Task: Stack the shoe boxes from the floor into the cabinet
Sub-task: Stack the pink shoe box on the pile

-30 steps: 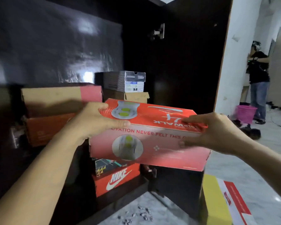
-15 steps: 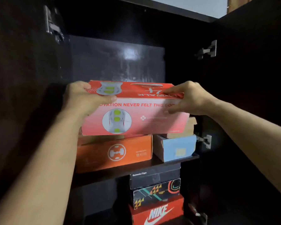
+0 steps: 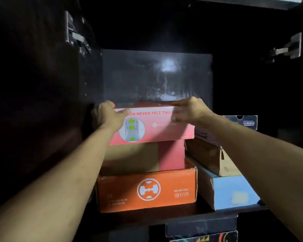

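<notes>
Both bare forearms reach forward and up, converging toward centre. Left hand (image 3: 108,116) clamps left end of red shoe box (image 3: 157,126): fingers curl over top edge, thumb presses front face. Right hand (image 3: 191,110) grips right end likewise, fingers (image 3: 177,103) over top, thumb on front. Wrists roughly level, palms facing inward.

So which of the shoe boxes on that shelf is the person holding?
The red box with white lettering, on top of the left stack. Both the left hand and right hand grip its top edge; the tan-and-pink box and orange box lie beneath.
</notes>
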